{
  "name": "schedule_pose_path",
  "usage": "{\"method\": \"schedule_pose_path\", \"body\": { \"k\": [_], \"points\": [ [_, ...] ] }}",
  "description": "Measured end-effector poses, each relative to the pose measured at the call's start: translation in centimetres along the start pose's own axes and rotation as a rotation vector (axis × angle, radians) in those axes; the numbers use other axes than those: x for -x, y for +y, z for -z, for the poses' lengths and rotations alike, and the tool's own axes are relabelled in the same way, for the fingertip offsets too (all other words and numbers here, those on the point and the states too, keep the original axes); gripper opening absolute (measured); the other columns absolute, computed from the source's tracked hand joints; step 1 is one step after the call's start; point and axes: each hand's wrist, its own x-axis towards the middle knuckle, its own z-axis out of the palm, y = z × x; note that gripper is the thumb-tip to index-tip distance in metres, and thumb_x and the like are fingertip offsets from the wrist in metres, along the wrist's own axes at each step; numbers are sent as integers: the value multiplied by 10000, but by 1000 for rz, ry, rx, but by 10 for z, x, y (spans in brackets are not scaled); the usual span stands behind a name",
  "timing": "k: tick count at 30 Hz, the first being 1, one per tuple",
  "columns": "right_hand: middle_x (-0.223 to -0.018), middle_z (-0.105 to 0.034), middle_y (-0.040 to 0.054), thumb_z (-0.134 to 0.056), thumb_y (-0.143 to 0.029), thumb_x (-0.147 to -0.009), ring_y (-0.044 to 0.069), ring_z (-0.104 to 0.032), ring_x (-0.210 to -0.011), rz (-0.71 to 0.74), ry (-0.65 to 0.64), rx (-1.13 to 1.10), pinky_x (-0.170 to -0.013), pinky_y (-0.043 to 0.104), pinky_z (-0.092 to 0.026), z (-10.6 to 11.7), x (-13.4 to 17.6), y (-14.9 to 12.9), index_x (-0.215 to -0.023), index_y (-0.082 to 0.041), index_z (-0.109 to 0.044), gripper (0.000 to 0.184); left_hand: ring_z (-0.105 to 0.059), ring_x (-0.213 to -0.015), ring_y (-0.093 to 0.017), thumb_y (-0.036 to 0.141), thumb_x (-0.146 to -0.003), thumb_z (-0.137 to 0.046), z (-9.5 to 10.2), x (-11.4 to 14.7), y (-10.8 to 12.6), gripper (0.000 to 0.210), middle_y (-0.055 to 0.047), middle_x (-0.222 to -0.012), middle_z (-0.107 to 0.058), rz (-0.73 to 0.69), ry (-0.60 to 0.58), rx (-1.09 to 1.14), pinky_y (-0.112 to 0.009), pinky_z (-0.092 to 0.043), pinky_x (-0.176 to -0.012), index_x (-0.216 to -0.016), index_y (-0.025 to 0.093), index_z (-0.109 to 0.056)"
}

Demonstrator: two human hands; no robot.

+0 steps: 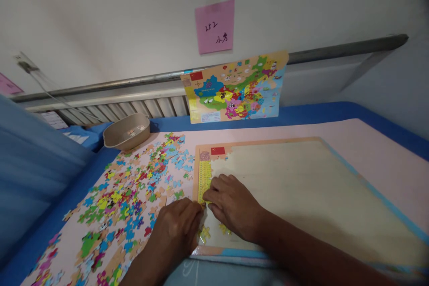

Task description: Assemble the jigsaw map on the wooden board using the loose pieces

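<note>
A puzzle board (284,178) with a bare wooden middle and a printed border lies in front of me. Assembled pieces run down its left side: a red flag corner (218,151) and a yellow strip of pieces (204,174). My left hand (177,225) is closed at the board's left border, fingertips pinched at the strip's lower end. From the other side my right hand (234,205) meets it, also closed, thumb and fingers at the same spot. A puzzle piece there is mostly hidden by the fingertips. Nearer me, loose yellow pieces (204,234) rest on the board.
Many loose puzzle pieces (134,187) spread over the pale table left of the board. Behind them stands a beige basin (129,132) with a few pieces inside. A printed map sheet (236,89) hangs from the wall rail (335,55). A blue curtain (33,174) borders the left.
</note>
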Motion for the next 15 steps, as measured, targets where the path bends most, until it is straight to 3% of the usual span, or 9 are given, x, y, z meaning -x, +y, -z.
{"method": "schedule_pose_path", "body": {
  "k": [15],
  "points": [
    [-1052,-626,47,-598,-236,-978,228,-488,-966,14,23,2,-808,378,-303,-4,0,2,-975,-235,-656,58,-591,-703,-178,164,-1008,-509,-2,1,1,191,-29,-782,-620,70,-66,-89,-321,-454,-627,-911,222,-662]
  ]
}}
